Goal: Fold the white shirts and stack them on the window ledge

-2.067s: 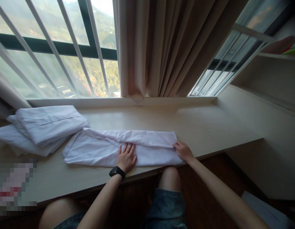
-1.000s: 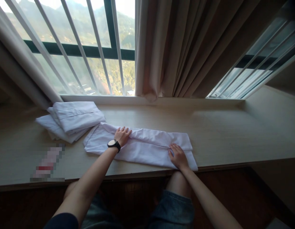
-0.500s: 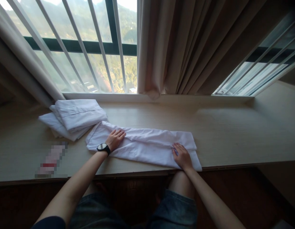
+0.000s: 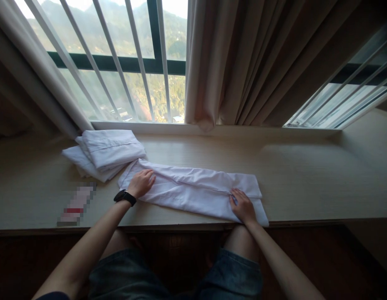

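Left hand (image 4: 141,183), right hand (image 4: 242,206) flat, fingers spread, pressing white cloth (image 4: 193,191) ends.

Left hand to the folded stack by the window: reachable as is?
Probably yes. The left hand rests on the long white cloth, whose end touches the folded stack; only bare ledge and cloth lie between.

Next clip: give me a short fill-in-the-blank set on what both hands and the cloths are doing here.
1. The left hand presses flat on the long white cloth, and its wrist wears a black ____.
2. The right hand lies on that cloth's ____ end.
3. The folded pile of cloths lies to the ____ of the long cloth, on the sill.

Missing words: watch; right; left
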A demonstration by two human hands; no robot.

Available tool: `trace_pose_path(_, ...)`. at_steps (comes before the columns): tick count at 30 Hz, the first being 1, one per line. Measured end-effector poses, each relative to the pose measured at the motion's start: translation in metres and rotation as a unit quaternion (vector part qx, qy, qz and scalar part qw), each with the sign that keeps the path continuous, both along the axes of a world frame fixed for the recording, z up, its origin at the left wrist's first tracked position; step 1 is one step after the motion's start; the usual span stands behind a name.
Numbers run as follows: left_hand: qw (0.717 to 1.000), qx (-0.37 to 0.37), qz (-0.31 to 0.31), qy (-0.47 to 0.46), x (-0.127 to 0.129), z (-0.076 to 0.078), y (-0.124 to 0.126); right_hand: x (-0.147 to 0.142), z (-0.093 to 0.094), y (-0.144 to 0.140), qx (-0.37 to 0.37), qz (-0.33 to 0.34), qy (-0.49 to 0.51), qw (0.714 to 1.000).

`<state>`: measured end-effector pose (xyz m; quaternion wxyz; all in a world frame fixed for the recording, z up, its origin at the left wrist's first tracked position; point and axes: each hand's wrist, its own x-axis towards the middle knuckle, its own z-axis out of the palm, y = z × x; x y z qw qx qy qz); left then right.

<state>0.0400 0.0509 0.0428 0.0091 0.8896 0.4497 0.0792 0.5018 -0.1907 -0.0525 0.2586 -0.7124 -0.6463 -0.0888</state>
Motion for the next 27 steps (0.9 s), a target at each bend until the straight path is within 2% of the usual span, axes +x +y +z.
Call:
trace_pose_path(2, 0.996, -0.047, -0.072, -0.036, 0.000, 0.000, -0.029, -0.001, 0.004, -0.001, 0.004, -0.002, 0.004, 1.000)
trace_pose_path(4, 0.988, -0.077, -0.117, -0.065, -0.005, -0.004, -0.053, -0.011, 0.014, 0.003, 0.023, -0.010, 0.011, 1.000)
trace_pose_path(7, 0.986, -0.073, -0.130, -0.074, -0.018, -0.015, -0.073, -0.054, 0.039, 0.027, 0.033, 0.028, 0.044, 0.998)
trace_pose_path(9, 0.987, -0.064, -0.128, -0.078, -0.024, -0.021, -0.077, -0.099, 0.057, 0.056, -0.009, 0.122, 0.077, 0.989)
trace_pose_path(11, 0.987, -0.058, -0.120, -0.088, -0.025, -0.023, -0.078, -0.147, 0.074, 0.090, -0.076, 0.234, 0.090, 0.965)
trace_pose_path(12, 0.987, -0.058, -0.115, -0.092, -0.025, -0.022, -0.079, -0.168, 0.081, 0.107, -0.109, 0.268, 0.090, 0.953)
trace_pose_path(15, 0.987, -0.069, -0.107, -0.095, -0.025, -0.016, -0.084, -0.210, 0.095, 0.148, -0.210, 0.300, 0.040, 0.930)
trace_pose_path(18, 0.984, -0.113, -0.104, -0.090, -0.031, -0.006, -0.094, -0.219, 0.098, 0.169, -0.313, 0.284, -0.028, 0.906)
trace_pose_path(21, 0.974, -0.169, -0.114, -0.096, -0.043, 0.002, -0.101, -0.216, 0.097, 0.172, -0.371, 0.303, -0.025, 0.878)
trace_pose_path(24, 0.968, -0.200, -0.121, -0.094, -0.057, 0.005, -0.101, -0.214, 0.098, 0.165, -0.371, 0.317, -0.024, 0.872)
trace_pose_path(27, 0.966, -0.216, -0.117, -0.079, -0.070, 0.008, -0.099, -0.212, 0.104, 0.152, -0.319, 0.345, -0.024, 0.882)
